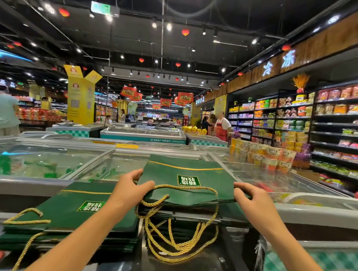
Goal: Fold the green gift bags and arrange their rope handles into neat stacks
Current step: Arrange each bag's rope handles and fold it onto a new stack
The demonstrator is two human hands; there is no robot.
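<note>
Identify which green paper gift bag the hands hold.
The green paper gift bag topping the right stack; left hand and right hand pinch its edges. The left stack's bag lies unheld.

One head-worn wide-angle view, facing forward and slightly down. Left hand [131, 188] and right hand [252, 198] close, low in frame; chest freezers [22, 182] just beyond; ceiling [224, 15] fills top.

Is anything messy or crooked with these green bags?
Yes. The gold rope handles of the right stack spill over its front edge in a loose tangle, below the top bag. One handle of the left stack dangles down too.
</note>
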